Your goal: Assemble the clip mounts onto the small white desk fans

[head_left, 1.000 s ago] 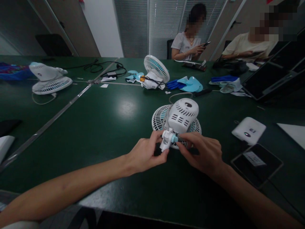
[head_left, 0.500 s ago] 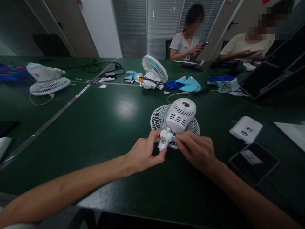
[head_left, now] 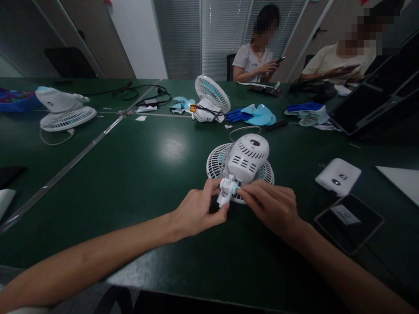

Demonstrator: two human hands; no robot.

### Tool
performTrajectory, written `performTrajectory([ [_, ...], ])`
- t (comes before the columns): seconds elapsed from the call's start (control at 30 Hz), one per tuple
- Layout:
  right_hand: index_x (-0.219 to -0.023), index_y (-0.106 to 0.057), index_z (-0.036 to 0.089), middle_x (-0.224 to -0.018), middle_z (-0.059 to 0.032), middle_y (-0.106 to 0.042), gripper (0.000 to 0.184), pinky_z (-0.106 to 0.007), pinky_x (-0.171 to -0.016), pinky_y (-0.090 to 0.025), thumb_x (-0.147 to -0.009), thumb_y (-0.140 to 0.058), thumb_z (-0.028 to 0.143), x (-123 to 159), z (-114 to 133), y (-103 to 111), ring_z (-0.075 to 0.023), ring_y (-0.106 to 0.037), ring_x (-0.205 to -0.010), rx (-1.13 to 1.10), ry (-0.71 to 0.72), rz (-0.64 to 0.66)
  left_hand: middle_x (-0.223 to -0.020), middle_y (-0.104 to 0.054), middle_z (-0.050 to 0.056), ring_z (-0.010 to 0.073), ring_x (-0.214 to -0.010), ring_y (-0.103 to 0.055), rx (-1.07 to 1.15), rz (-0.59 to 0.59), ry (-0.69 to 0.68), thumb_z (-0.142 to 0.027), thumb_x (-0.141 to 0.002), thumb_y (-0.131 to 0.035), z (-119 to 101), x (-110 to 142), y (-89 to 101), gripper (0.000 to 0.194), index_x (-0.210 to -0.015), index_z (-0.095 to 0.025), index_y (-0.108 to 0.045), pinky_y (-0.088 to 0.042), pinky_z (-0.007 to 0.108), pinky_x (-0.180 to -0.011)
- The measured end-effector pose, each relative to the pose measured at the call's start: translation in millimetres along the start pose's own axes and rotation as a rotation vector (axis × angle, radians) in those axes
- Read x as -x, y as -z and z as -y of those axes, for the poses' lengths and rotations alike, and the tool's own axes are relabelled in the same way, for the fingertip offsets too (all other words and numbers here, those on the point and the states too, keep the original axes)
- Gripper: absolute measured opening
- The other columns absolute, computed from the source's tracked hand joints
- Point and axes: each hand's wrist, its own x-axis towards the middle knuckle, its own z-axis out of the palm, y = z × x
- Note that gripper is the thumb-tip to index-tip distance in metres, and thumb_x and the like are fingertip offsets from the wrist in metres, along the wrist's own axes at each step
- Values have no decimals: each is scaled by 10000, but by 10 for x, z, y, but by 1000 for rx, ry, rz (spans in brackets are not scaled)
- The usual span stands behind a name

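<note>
A small white fan (head_left: 247,157) lies grille-down on the green table in front of me, its motor housing facing up. At its near end juts a white clip bracket (head_left: 225,192), which my left hand (head_left: 198,211) grips between thumb and fingers. My right hand (head_left: 271,203) pinches a light blue knob (head_left: 235,188) on the right side of that bracket. The fingertips of my right hand partly cover the knob. Under the housing, the round grille (head_left: 214,163) shows pale blue blades through its bars.
Another fan (head_left: 209,109) stands at the back, beside blue fan blades (head_left: 262,115) and a blue glove. A third fan (head_left: 67,109) lies at left. To the right are a white power bank (head_left: 338,176) and a black pad (head_left: 348,224). Two people sit across the table holding phones.
Very little differs. My right hand has rolled slightly at the knuckles while pinching the knob; my left hand and the fan hold their place.
</note>
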Motion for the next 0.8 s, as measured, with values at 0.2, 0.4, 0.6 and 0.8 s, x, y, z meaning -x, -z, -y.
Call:
performTrajectory([
  [0.2,-1229,-646,230,-1014,-4,-757,333,-221,-705,-529,-917,-725,147,47,-127,88,-108,-711,-817,9,176,5,-1037,-747,86,109,-534,-596,-1,-7,-12,-282,-963,-565,-6,3,2,539,-1412,-153,-297,-436,221,-474],
  [0.4,-987,-659,194,-889,13,-735,49,-228,-599,-463,-953,-693,183,-2,-7,8,-81,-667,-685,-4,40,3,-1069,-749,93,108,-541,-600,5,-14,2,-274,-952,-578,14,6,-15,527,-1394,-166,-311,-428,206,-461],
  [0.6,-1199,-645,201,-999,-13,-752,302,-229,-688,-519,-914,-720,133,30,-74,88,-106,-706,-802,-18,161,11,-1027,-753,75,111,-529,-595,1,-14,6,-272,-954,-574,12,1,-20,537,-1407,-177,-303,-419,208,-453],
  [0.8,-1072,-660,210,-942,6,-750,143,-236,-644,-498,-945,-697,154,22,-58,34,-99,-692,-747,-14,78,4,-1045,-748,77,112,-529,-596,4,-11,2,-281,-956,-573,20,5,-24,538,-1405,-181,-293,-422,214,-458],
])
